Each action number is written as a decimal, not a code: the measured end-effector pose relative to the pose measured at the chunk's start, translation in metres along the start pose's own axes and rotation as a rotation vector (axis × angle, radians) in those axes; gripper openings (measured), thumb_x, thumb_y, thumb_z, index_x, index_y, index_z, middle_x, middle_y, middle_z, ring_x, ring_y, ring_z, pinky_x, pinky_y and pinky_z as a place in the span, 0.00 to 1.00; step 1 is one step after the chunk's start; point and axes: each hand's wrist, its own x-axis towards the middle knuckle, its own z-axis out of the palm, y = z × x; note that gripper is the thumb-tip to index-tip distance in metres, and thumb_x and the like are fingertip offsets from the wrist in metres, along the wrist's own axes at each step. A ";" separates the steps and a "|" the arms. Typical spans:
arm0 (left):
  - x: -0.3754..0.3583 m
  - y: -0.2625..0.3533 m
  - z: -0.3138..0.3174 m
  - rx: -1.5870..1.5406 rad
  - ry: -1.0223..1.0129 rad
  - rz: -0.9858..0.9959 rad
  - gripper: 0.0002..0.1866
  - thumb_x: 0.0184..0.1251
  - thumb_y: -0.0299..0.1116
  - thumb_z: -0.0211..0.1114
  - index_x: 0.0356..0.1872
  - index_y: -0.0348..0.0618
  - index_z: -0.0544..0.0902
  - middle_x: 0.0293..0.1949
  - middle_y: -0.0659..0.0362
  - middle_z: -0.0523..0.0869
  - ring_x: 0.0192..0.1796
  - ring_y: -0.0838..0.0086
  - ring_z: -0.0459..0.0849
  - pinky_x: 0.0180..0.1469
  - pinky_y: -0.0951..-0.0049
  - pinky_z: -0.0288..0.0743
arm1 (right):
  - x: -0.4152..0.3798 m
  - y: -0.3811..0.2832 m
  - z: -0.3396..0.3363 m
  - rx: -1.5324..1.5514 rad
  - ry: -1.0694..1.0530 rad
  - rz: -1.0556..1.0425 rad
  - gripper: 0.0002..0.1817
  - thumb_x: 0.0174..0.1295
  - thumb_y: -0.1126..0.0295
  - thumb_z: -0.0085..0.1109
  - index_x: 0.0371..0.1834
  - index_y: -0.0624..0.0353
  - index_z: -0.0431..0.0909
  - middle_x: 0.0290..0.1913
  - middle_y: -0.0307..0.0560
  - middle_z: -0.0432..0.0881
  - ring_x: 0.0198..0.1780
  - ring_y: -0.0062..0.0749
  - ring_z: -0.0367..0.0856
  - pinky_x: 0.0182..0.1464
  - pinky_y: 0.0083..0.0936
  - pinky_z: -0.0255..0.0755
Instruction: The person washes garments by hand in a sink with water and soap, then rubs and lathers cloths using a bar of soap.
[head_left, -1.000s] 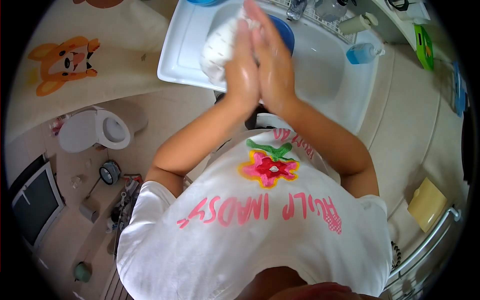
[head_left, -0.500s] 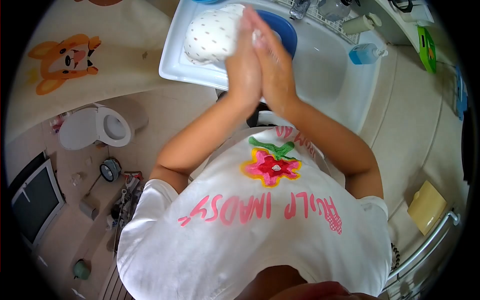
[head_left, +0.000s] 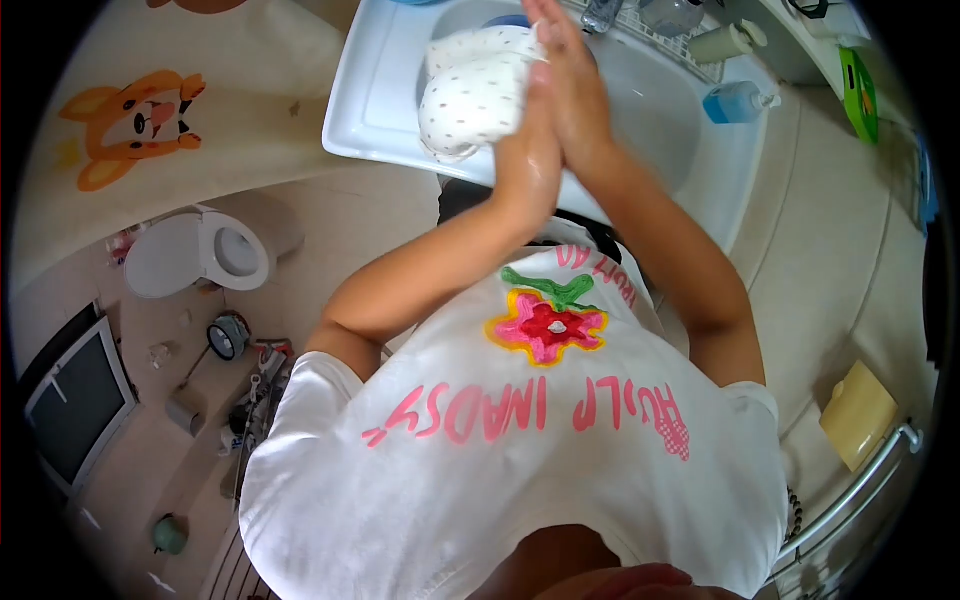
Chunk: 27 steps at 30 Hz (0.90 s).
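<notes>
A white cloth with small grey dashes (head_left: 475, 100) hangs in a bunch over the sink, to the left of my hands. My left hand (head_left: 533, 150) and my right hand (head_left: 575, 85) are pressed palm to palm, fingers pointing away from me. An edge of the cloth is pinched between them near the fingers. My left hand sits slightly lower than the right. Behind the cloth, a blue basin (head_left: 508, 21) shows only as a sliver of rim.
The white sink (head_left: 375, 130) has a faucet (head_left: 600, 14) at its far side. A bottle of blue liquid (head_left: 735, 103) and a pump bottle (head_left: 727, 41) stand on the right. A toilet (head_left: 236, 250) and a cartoon-print curtain (head_left: 235, 110) are at left.
My hands have shifted right, with the right hand sliding farther forward than the left. The cloth has swung right with them and now covers most of the blue basin.
</notes>
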 end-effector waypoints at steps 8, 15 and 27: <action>0.064 0.007 -0.022 -0.300 0.184 -0.156 0.10 0.75 0.34 0.57 0.48 0.37 0.78 0.41 0.54 0.83 0.36 0.70 0.82 0.43 0.70 0.81 | -0.035 0.018 -0.028 0.168 0.127 -0.053 0.28 0.76 0.55 0.37 0.72 0.62 0.61 0.74 0.50 0.62 0.77 0.34 0.54 0.77 0.37 0.46; 0.076 0.003 -0.029 -0.277 0.027 -0.504 0.13 0.71 0.43 0.63 0.34 0.45 0.77 0.23 0.62 0.78 0.18 0.75 0.75 0.18 0.76 0.70 | 0.004 0.069 -0.068 0.734 0.233 0.519 0.35 0.67 0.50 0.55 0.69 0.63 0.60 0.66 0.55 0.68 0.68 0.43 0.67 0.71 0.42 0.58; 0.054 0.006 -0.023 -0.333 -0.148 -0.712 0.12 0.69 0.43 0.64 0.43 0.46 0.78 0.31 0.60 0.83 0.28 0.75 0.80 0.29 0.75 0.75 | 0.044 0.037 -0.064 0.737 -0.093 0.273 0.31 0.59 0.74 0.57 0.68 0.63 0.64 0.60 0.54 0.76 0.61 0.44 0.76 0.63 0.37 0.71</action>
